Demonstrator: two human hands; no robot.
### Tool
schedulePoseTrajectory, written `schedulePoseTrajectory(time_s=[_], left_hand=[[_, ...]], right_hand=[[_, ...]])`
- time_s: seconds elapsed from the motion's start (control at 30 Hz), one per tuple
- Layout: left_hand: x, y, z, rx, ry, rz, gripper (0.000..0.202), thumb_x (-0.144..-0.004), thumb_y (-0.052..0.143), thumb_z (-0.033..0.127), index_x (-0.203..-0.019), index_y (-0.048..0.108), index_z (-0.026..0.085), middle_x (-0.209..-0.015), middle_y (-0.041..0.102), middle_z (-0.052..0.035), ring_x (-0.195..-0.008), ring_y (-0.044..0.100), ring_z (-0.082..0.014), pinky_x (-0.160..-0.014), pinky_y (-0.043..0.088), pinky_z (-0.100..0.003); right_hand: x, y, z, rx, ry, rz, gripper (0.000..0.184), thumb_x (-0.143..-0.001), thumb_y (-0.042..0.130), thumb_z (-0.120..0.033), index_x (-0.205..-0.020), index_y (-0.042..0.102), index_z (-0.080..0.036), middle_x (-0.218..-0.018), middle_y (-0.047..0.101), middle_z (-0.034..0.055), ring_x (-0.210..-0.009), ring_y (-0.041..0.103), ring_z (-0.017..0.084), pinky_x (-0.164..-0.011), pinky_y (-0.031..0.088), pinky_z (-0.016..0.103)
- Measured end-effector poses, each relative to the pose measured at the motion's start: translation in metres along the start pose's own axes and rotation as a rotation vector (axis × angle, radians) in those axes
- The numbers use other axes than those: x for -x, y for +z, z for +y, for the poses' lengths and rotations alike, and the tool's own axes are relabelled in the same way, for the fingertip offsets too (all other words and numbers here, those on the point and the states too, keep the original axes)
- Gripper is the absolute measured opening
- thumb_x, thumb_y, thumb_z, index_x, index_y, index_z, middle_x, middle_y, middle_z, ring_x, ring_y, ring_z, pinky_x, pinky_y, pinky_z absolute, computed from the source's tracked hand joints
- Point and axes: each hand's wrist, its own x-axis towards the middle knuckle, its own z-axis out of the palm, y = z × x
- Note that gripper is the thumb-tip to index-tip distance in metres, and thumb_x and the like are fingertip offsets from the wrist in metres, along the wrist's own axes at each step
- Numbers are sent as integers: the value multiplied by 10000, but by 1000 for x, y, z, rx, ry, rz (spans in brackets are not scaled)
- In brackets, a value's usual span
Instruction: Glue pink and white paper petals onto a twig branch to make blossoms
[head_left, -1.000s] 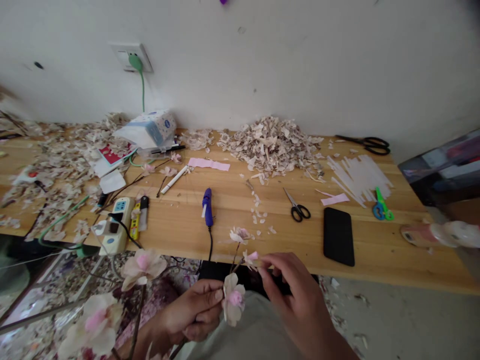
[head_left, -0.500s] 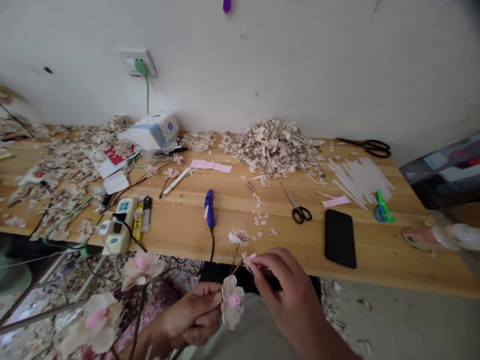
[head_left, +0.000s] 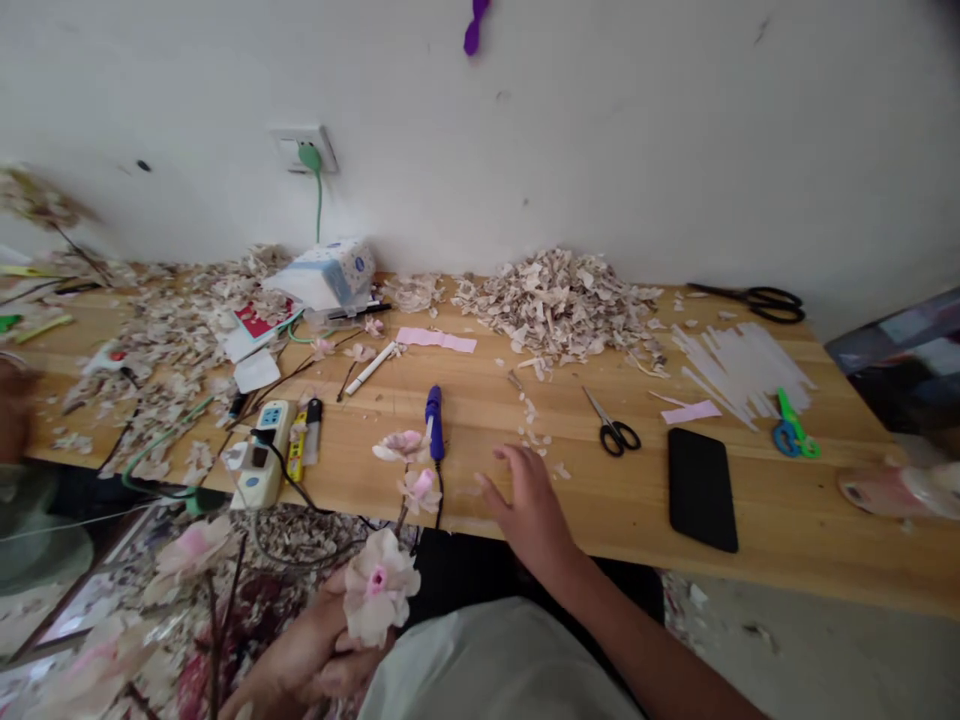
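Observation:
My left hand (head_left: 319, 645) is closed around a branch of artificial flowers, low in the view. A wide white blossom (head_left: 381, 588) with a pink centre covers part of those fingers. Higher on the branch are a smaller pink-centred flower (head_left: 420, 490) and a pale blossom (head_left: 400, 446). More blurred flowers (head_left: 191, 548) on dark stems fill the lower left. Over the table's front edge, my right hand (head_left: 529, 505) is open, thumb and fingers apart, nothing visible between them. Loose petals (head_left: 531, 412) lie just beyond it. A blue glue gun (head_left: 434, 420) rests behind the upper flowers.
Petals are heaped (head_left: 562, 305) against the wall. Small scissors (head_left: 611, 425), a black phone (head_left: 701, 488), glue sticks (head_left: 742, 375) and green-blue scissors (head_left: 791, 430) lie to the right. A power strip (head_left: 262, 465) with cables sits left. Another person's hand (head_left: 15, 405) shows at the far left.
My right hand has left the flower branch, and its fingers have spread over the table edge. The branch in my left hand has shifted left. Another person's hand has entered at the left.

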Motion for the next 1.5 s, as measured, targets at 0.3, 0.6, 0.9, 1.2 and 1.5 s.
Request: schedulePoseTrajectory(time_s=[0.3, 0.6, 0.9, 1.2, 1.5], left_hand=[[1, -12, -22, 24, 52, -127, 497, -759, 741, 582, -639, 429, 215, -403, 284, 138, -277, 77, -6, -237, 87, -123], [-7, 16, 4, -169, 319, -45, 586, -810, 660, 620, -475, 477, 175, -374, 409, 41, -291, 344, -53, -295, 198, -167], [-20, 37, 34, -411, 474, 90, 348, -819, 712, 490, -704, 759, 165, -814, 743, -69, -766, 667, -193, -782, 513, -276], [-28, 29, 46, -732, 555, 268, 418, -788, 682, 564, -876, 782, 169, -809, 754, -53, -724, 642, -197, -695, 519, -267], [-17, -9, 40, -739, 595, 546, 370, -896, 610, 521, -970, 719, 175, -965, 719, -73, -873, 657, -205, -812, 556, -363]], right_hand=[[-47, 80, -15, -29, 113, -29, 551, -817, 683, -409, -1237, 539, -83, -1169, 611, 226, -1165, 547, 369, -1023, 421, 558], [30, 31, -44, -443, 244, -305, 335, -982, 418, -471, -966, 609, -196, -870, 653, 52, -778, 614, 185, -750, 523, 320], [73, 31, -75, -969, 314, -702, 416, -846, 639, -609, -924, 685, -203, -877, 678, 38, -800, 614, 173, -724, 480, 288], [71, 59, -86, -1016, 295, -543, 293, -808, 733, -480, -906, 657, -215, -838, 645, 10, -767, 571, 156, -717, 456, 272], [56, 59, -101, -967, 286, -518, 331, -892, 642, -480, -727, 622, -194, -615, 564, -36, -542, 529, 106, -538, 391, 213]])
